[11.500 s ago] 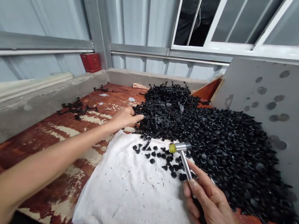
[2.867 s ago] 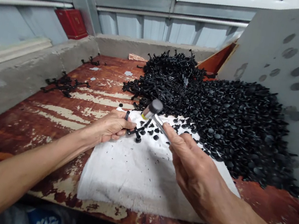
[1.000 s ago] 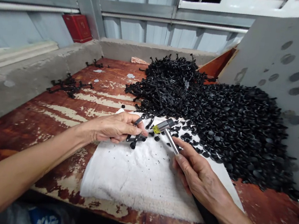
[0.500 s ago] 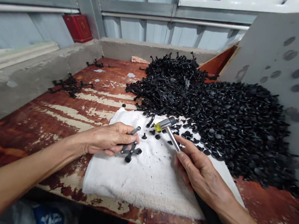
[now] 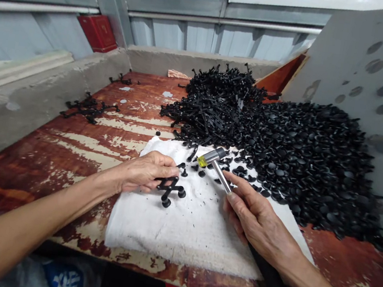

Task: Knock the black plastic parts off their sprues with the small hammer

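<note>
My left hand is closed on a black jointed scissor linkage with round knobs at its ends, held over the left part of a white cloth. In my right hand is a small mallet, gripped along its shaft. Its head has a dark face and a yellow face and hovers above the cloth's far edge; its dark handle runs back under my wrist. Small black round-headed pieces lie scattered on the cloth near the mallet head.
A large heap of black disc-headed pieces covers the right side, against a grey panel. Behind the cloth lies a pile of black linkage strips. More black linkages lie at the left on the worn red table.
My left hand has turned the linkage, so its crossed bars show from another side and its knobs point lower right. The right hand and mallet have barely moved.
</note>
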The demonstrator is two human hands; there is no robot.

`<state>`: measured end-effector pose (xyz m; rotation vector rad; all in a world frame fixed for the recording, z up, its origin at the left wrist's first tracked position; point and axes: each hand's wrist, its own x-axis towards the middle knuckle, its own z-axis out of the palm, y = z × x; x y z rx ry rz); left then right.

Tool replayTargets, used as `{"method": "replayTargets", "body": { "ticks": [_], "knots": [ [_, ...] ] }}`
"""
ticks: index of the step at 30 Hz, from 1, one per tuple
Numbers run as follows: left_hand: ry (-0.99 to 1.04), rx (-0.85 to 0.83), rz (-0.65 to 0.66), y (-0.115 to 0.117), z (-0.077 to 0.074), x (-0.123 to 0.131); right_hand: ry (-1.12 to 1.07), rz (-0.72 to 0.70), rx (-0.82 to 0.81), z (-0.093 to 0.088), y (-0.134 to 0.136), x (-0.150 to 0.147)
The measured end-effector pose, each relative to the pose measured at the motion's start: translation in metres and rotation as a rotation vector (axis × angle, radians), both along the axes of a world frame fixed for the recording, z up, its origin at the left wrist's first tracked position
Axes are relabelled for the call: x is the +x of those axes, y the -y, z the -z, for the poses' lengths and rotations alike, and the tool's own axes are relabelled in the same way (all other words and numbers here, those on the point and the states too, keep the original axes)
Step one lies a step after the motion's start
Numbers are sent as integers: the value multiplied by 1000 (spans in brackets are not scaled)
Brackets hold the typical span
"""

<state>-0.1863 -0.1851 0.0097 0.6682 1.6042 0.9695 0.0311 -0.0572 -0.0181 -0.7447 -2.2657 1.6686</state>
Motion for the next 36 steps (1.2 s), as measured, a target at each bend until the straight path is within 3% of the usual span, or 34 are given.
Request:
{"method": "replayTargets", "body": {
  "ticks": [26,30,36],
  "knots": [
    [-139,-81,24,-8,-3,-3,2,-4,12,1,-1,1],
    [-194,-114,73,-8,-7,3,-2,3,8,0,0,1],
    [-323,-172,86,-9,-10,8,-14,14,150,2,-1,1]
  ]
}}
